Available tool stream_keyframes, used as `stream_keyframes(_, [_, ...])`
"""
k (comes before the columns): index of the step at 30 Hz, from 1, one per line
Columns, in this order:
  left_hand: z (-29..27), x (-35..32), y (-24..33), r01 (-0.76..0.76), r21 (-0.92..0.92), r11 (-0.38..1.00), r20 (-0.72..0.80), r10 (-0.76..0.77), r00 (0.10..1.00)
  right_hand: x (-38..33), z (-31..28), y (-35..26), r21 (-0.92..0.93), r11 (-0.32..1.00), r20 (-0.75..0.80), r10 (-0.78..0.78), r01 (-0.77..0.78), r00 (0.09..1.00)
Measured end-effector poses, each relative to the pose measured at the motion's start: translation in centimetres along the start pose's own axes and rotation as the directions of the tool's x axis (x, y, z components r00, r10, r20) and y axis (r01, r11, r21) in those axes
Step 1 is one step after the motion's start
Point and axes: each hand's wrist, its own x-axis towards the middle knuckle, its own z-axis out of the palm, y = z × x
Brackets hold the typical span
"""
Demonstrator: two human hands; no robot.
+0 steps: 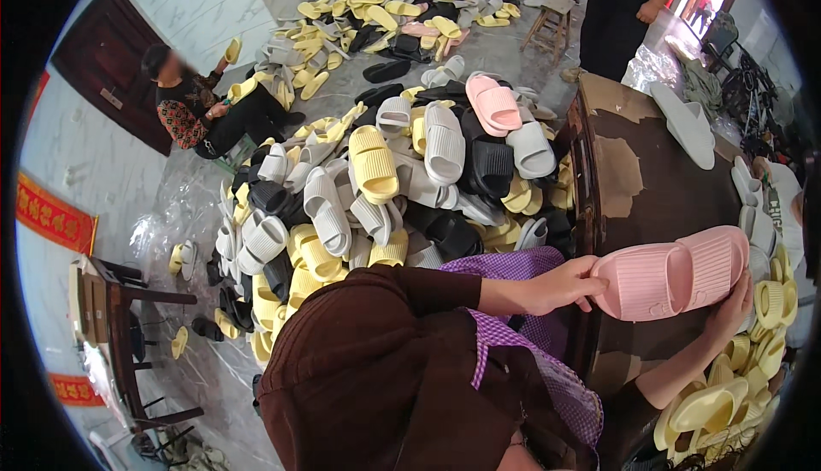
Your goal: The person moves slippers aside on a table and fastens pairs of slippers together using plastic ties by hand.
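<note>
Above the dark table on my right I hold a pair of pink ribbed slide slippers [641, 281], the two lying overlapped end to end with their straps up. My left hand [560, 286] pinches the left end, thumb on the rim and fingers curled beneath. At the opposite end my right hand [731, 310] grips the lower edge; some of its fingers are hidden behind the slippers. A light grey slipper [684, 126] lies on the table's far part, apart from both hands.
Torn brown cardboard [617, 176] covers parts of the table. To its left rises a large heap of grey, yellow, black and pink slippers [374, 165]. Yellow slippers [708, 407] pile up at my right. A seated person [201, 112] holds yellow slippers; another person [629, 17] stands beyond the table.
</note>
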Motion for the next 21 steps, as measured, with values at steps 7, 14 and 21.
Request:
stream_keyframes(7, [0.3, 0.3, 0.0, 0.003, -0.018, 1.000, -0.004, -0.003, 1.000, 0.9, -1.6, 1.0, 0.075, 0.997, 0.000, 0.031, -0.031, 1.000])
stream_keyframes(14, [0.3, 0.3, -0.3, 0.028, -0.041, 0.999, -0.001, -0.028, 1.000, 1.5, -2.2, 1.8, 0.001, 1.000, 0.067, 0.019, -0.019, 0.998])
stream_keyframes(21, [-0.6, 0.5, 0.0, 0.023, 0.046, 0.999, -0.021, -0.022, 1.000, 1.4, -1.4, 1.8, 0.059, 0.996, 0.002, 0.061, -0.061, 0.998])
